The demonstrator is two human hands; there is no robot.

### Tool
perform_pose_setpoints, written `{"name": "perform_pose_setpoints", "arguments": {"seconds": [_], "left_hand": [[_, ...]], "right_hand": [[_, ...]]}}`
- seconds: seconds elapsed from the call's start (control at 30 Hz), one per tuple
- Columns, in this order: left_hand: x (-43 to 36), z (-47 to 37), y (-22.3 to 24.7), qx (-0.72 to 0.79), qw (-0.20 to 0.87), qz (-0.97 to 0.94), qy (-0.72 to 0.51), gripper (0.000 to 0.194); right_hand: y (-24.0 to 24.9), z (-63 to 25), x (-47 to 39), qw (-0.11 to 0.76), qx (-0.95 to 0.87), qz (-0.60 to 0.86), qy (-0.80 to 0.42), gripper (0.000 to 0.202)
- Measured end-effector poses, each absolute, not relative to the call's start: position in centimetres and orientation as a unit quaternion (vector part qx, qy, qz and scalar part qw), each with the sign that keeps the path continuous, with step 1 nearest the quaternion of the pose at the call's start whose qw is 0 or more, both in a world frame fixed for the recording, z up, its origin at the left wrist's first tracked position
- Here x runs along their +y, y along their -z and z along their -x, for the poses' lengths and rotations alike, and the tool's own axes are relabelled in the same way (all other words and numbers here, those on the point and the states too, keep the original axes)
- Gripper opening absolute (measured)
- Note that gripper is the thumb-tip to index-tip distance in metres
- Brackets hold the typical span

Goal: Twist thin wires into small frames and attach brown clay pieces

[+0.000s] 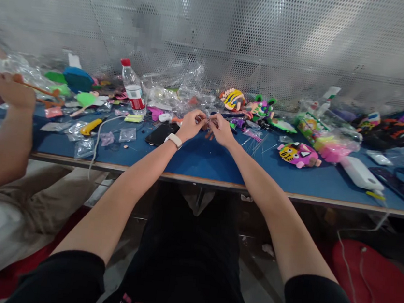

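Note:
Close together above the middle of the blue table (204,164), my left hand (191,125) and my right hand (221,129) meet at the fingertips. Both have their fingers bent in a pinch. Between them is something small, partly brown, that is too hidden to name. A black flat object (160,134) lies just left of my left wrist, which wears a white band (173,141). Thin clear strands (257,145) are scattered to the right of my right hand, near a purple piece (239,122).
A red-capped bottle (133,90), yellow cutter (91,127) and small plastic bags (84,148) lie left. Colourful clay figures (234,99), a pink-and-yellow one (299,155), a white power bank (361,173) and a phone (402,186) are right. Another person's hand (14,89) works at far left.

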State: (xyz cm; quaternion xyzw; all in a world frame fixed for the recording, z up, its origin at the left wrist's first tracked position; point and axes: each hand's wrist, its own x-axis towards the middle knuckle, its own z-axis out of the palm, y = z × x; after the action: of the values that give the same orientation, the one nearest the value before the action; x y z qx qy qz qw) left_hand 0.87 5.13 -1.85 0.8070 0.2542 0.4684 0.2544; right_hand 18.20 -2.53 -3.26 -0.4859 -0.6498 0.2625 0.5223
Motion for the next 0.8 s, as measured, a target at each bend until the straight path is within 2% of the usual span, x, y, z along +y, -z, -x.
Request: {"name": "perform_pose_setpoints", "arguments": {"seconds": [0.23, 0.57, 0.8], "left_hand": [[5.34, -1.00, 1.99, 0.245, 0.293, -0.800, -0.463, 0.015], [5.38, -1.03, 2.03, 0.241, 0.334, -0.786, -0.461, 0.022], [5.64, -1.24, 2.50, 0.242, 0.281, -0.800, -0.471, 0.025]], "right_hand": [[3.06, -17.97, -2.51, 0.519, -0.647, 0.489, -0.268, 0.029], [3.15, -18.09, -2.57, 0.516, -0.654, 0.490, -0.258, 0.027], [3.40, -17.88, -2.48, 0.524, -0.650, 0.496, -0.239, 0.026]]}}
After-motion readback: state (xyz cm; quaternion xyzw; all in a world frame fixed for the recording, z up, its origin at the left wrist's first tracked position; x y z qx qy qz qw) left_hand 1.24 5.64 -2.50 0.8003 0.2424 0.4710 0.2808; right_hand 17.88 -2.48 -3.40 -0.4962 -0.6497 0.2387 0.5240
